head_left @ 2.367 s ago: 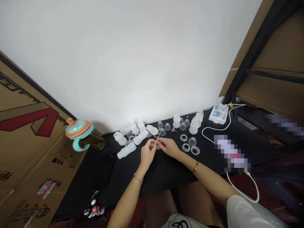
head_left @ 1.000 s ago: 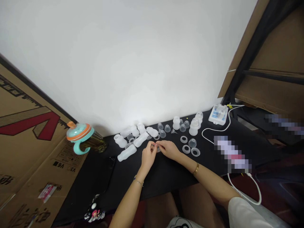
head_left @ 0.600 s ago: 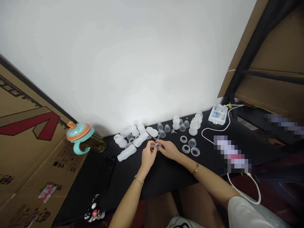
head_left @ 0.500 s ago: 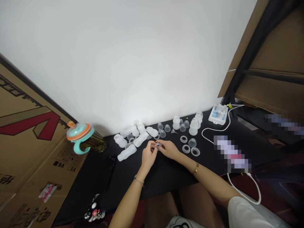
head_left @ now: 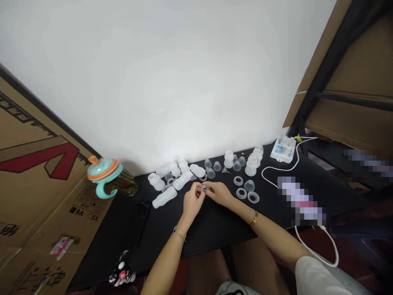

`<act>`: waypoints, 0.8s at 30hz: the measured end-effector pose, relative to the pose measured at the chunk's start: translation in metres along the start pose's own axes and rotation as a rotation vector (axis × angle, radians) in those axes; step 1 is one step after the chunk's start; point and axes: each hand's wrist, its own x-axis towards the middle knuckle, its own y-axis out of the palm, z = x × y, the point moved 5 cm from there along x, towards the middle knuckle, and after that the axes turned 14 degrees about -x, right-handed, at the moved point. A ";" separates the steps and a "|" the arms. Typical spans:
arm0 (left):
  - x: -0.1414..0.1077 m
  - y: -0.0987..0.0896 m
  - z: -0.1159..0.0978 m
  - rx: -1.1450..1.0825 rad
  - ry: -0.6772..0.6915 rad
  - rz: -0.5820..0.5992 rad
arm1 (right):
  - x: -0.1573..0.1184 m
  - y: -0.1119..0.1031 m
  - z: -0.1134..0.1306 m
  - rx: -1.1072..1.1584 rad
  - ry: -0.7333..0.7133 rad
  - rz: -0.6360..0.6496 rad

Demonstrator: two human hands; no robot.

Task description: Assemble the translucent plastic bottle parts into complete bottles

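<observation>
Fingertip to fingertip above the black table (head_left: 211, 233), my left hand (head_left: 193, 200) and my right hand (head_left: 220, 194) both pinch a translucent bottle collar ring (head_left: 204, 188). The fingers partly cover it, and whether a teat sits inside I cannot tell. Just left of my left hand, a white baby bottle (head_left: 165, 198) lies on its side, with another bottle (head_left: 183, 180) behind it. Several loose collar rings (head_left: 253, 197) and a clear dome cap (head_left: 249, 185) lie right of my right hand. More dome caps (head_left: 211, 173) and a clear teat (head_left: 226, 170) are beyond my hands.
A teal-lidded jug (head_left: 115, 180) stands at the left beside a large cardboard box (head_left: 46, 196). Bottles with caps (head_left: 251, 164) stand at the back right. A white power strip (head_left: 283, 149) and its cable (head_left: 276, 167) lie further right. A dark phone-like slab (head_left: 139, 223) lies left.
The view has shifted very slightly. My hands stay together on the collar ring, which appears slightly turned between the fingertips.
</observation>
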 end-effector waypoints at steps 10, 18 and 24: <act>0.001 0.001 0.004 0.047 -0.020 0.009 | -0.001 0.001 0.002 -0.005 -0.008 -0.035; 0.002 0.000 0.005 0.043 -0.047 0.023 | -0.001 0.006 -0.002 0.009 -0.023 -0.042; 0.003 -0.003 0.005 -0.005 -0.056 -0.001 | 0.000 0.006 -0.003 0.008 0.022 -0.007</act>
